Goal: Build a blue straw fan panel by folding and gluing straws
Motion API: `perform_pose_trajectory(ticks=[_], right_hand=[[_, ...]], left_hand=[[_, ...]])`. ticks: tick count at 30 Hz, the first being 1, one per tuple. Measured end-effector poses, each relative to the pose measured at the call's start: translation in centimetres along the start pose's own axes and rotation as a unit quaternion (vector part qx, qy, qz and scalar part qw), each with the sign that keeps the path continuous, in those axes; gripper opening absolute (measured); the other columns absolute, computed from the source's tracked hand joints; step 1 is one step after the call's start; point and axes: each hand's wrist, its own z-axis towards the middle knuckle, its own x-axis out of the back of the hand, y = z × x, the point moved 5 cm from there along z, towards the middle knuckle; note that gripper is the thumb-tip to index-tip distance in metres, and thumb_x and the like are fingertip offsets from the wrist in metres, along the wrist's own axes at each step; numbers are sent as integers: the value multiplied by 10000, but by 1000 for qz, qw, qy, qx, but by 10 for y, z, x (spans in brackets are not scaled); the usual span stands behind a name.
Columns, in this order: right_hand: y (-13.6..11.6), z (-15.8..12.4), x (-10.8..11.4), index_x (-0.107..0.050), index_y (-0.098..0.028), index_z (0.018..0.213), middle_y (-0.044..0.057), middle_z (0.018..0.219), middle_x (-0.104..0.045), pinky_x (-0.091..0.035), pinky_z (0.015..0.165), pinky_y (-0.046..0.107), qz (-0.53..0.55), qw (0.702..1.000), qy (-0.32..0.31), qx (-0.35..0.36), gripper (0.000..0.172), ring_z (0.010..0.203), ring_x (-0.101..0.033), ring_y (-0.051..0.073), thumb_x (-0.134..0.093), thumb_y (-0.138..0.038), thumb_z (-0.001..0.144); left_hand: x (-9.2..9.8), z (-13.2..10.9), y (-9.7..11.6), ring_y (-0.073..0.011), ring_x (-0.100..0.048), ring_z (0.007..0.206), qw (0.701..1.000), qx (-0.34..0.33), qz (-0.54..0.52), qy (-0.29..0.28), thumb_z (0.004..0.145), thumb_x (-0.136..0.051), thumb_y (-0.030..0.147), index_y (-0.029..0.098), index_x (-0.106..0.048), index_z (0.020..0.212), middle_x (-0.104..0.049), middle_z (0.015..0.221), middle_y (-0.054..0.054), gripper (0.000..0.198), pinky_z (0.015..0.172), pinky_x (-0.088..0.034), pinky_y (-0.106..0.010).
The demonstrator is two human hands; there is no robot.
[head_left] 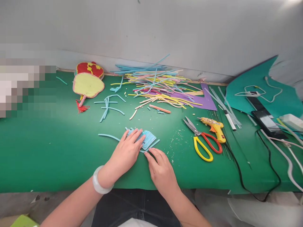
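Observation:
A small fan-shaped piece made of light blue strips (148, 139) lies on the green table cover (47, 151) near the front edge. My left hand (126, 151) lies flat on its left part, fingers stretched out and pressing it down. My right hand (161, 168) rests just right of it, fingers drawn together, the fingertips touching a thin blue strip (153, 145) at the piece's lower right edge. A white bangle (99, 184) is on my left wrist.
Scissors with yellow and red handles (201, 142) and a yellow glue gun (214, 127) lie to the right. A heap of coloured strips (156, 85) on purple sheet (208, 101) sits behind. A yellow and red woven fan (88, 83) lies back left. Phones (262, 116) and cables lie far right.

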Motion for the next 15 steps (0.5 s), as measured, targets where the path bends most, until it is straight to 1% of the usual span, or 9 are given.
perform_pose_trajectory(ticks=[2, 4, 10, 15], right_hand=[[-1, 0, 1, -680, -192, 1199, 106, 1133, -689, -550, 947, 397, -3, 1000, 1, -2, 328, 1100, -606, 227, -470, -93, 968], [-1, 1, 1, -683, -174, 1191, 111, 1103, -688, -546, 936, 390, -1, 1000, 2, -2, 315, 1073, -604, 227, -478, -93, 966], [-1, 1, 3, -687, -184, 1179, 103, 1051, -688, -534, 901, 383, -1, 1000, 10, -4, 300, 1020, -603, 221, -492, -102, 967], [-2, 2, 6, -691, -172, 1155, 92, 1021, -695, -523, 873, 380, -4, 1000, 19, -1, 276, 988, -600, 222, -495, -104, 973]], left_hand=[[-6, -2, 1, -278, -487, 1371, 1000, -1, -6, -6, 1003, -396, 172, 168, -585, 1333, -542, 1465, -112, 380, 1146, -365, -530], [-8, -6, 1, -269, -494, 1365, 1000, 4, -16, 0, 1007, -392, 173, 184, -589, 1332, -550, 1457, -106, 381, 1155, -354, -532], [-7, -10, 0, -258, -510, 1349, 999, 7, -44, 21, 1002, -411, 176, 205, -605, 1317, -577, 1427, -109, 372, 1160, -355, -537], [-5, -11, 1, -263, -550, 1298, 999, 8, -47, 27, 1003, -426, 197, 186, -635, 1276, -605, 1391, -115, 344, 1149, -369, -538]])
